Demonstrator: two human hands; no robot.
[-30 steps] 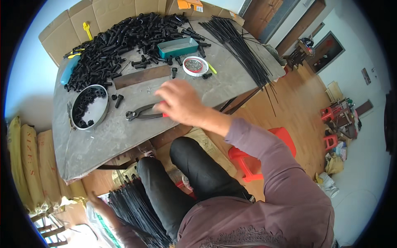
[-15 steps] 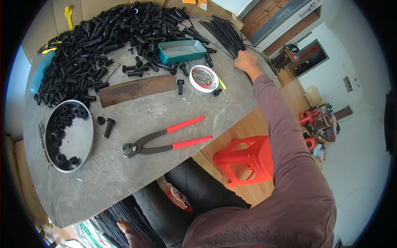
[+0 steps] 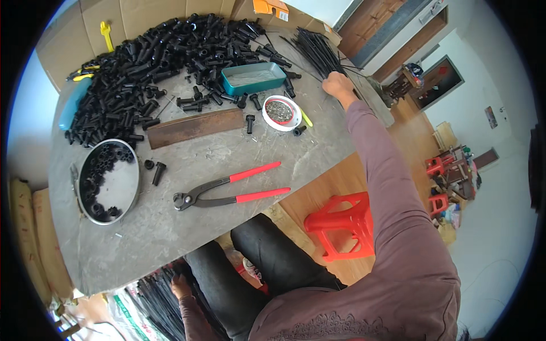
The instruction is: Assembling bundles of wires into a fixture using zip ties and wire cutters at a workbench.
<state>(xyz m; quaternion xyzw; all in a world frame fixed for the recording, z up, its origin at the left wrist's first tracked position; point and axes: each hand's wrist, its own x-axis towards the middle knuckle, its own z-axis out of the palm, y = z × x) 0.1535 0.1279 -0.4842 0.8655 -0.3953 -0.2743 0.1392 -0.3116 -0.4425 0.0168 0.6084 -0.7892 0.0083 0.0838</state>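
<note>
At the table's far right edge my right hand (image 3: 339, 89) is closed over the near end of a bundle of thin black rods (image 3: 314, 50). Low on the left, beside my thigh, my left hand (image 3: 181, 287) touches a second bundle of long black rods (image 3: 154, 304); its fingers are partly hidden. Pincers with red handles (image 3: 227, 187) lie on the table in front of me, jaws to the left and handles apart. Near my right hand are a white bowl (image 3: 298, 118) of small metal pieces and a teal tray (image 3: 256, 86) of thin pins.
Black tubular parts (image 3: 153, 62) make a large heap at the back left. A round metal pan (image 3: 138, 187) holds black ring-like pieces. A rusty metal bar (image 3: 196, 127) lies mid-table. Beyond the table (image 3: 250, 153) edge, a red plastic stool (image 3: 341, 223) stands on the floor.
My left hand has moved up and forward along the lower rods. The right hand stays at the upper bundle. The whole view has shifted slightly.
</note>
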